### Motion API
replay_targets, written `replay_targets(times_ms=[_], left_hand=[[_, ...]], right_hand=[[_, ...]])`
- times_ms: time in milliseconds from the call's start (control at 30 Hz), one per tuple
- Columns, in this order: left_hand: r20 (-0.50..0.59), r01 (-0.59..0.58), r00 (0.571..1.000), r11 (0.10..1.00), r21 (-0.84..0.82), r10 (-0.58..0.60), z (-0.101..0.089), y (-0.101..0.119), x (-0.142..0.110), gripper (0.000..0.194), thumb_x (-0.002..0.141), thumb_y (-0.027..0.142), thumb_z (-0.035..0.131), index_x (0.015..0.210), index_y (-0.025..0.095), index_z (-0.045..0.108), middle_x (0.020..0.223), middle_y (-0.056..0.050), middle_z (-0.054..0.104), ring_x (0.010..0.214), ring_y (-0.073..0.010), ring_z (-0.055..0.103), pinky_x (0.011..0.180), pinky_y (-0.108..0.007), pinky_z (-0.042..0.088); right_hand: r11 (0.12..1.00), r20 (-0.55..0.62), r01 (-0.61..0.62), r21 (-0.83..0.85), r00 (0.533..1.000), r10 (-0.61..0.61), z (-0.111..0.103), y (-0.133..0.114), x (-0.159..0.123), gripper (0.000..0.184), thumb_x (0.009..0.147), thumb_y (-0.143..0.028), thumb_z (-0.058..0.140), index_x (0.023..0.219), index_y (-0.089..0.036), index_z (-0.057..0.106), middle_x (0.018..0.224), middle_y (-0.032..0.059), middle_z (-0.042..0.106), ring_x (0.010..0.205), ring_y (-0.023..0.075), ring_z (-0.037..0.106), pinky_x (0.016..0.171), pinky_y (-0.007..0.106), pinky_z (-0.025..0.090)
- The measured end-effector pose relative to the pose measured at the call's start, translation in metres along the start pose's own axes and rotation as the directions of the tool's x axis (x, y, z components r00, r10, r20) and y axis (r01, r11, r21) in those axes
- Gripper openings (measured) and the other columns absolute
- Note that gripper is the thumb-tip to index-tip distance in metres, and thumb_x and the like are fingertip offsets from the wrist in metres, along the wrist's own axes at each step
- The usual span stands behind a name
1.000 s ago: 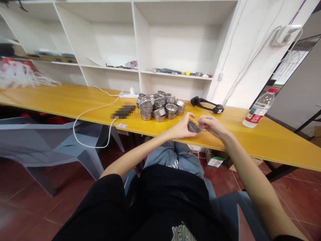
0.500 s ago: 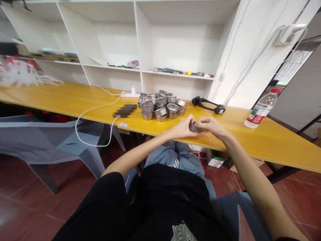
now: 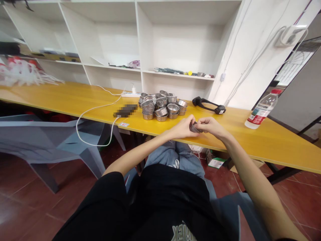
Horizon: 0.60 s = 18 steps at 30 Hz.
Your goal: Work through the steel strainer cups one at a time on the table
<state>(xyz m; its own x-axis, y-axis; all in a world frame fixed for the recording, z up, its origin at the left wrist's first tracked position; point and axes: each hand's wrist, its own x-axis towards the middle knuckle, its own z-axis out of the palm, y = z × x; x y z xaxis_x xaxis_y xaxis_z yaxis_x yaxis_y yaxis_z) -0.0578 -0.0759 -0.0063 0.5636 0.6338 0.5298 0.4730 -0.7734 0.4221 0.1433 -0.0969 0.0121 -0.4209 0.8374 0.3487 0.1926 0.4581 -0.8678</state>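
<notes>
Both of my hands meet over the near edge of the yellow table (image 3: 250,140). My left hand (image 3: 183,127) and my right hand (image 3: 212,126) are both closed around one small perforated metal cup (image 3: 193,127), which shows only partly between the fingers. Just beyond the hands, a pile of several similar metal cups (image 3: 162,105) sits on the table, some stacked.
A black strap-like device (image 3: 208,104) lies behind the hands, a water bottle (image 3: 262,108) stands at the right. A dark blurred object (image 3: 125,110) and a white cable (image 3: 95,108) lie left of the pile. White shelves (image 3: 175,73) back the table; grey chair (image 3: 50,140) at left.
The cup was held open-side up between the hands a second ago; both hands have closed in around it, hiding most of it. The view shifted slightly.
</notes>
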Motion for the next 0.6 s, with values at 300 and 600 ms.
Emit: replay_targets(times_ms=[300, 600], left_hand=[[-0.015, 0.072, 0.997, 0.997, -0.003, -0.072, -0.001, 0.003, -0.002, 0.063, 0.075, 0.049, 0.088, 0.099, 0.019, 0.038, 0.092, 0.001, 0.051, 0.079, -0.0154, 0.044, 0.069, -0.032, 0.034], [-0.023, 0.038, 0.999, 0.992, -0.123, -0.041, 0.003, 0.005, -0.004, 0.080, 0.074, 0.056, 0.092, 0.113, 0.019, 0.032, 0.112, -0.004, 0.047, 0.094, -0.0154, 0.050, 0.081, -0.030, 0.042]], right_hand=[[0.999, 0.028, 0.026, -0.040, 0.999, -0.025, -0.012, 0.013, 0.001, 0.050, 0.071, -0.055, 0.084, 0.078, -0.008, 0.071, 0.076, 0.0066, 0.062, 0.064, 0.0085, 0.046, 0.058, 0.024, 0.031], [0.912, -0.177, 0.373, -0.170, 0.899, -0.400, -0.004, 0.021, 0.010, 0.042, 0.076, -0.054, 0.089, 0.084, -0.013, 0.080, 0.098, 0.0131, 0.073, 0.091, 0.0239, 0.069, 0.079, 0.036, 0.055]])
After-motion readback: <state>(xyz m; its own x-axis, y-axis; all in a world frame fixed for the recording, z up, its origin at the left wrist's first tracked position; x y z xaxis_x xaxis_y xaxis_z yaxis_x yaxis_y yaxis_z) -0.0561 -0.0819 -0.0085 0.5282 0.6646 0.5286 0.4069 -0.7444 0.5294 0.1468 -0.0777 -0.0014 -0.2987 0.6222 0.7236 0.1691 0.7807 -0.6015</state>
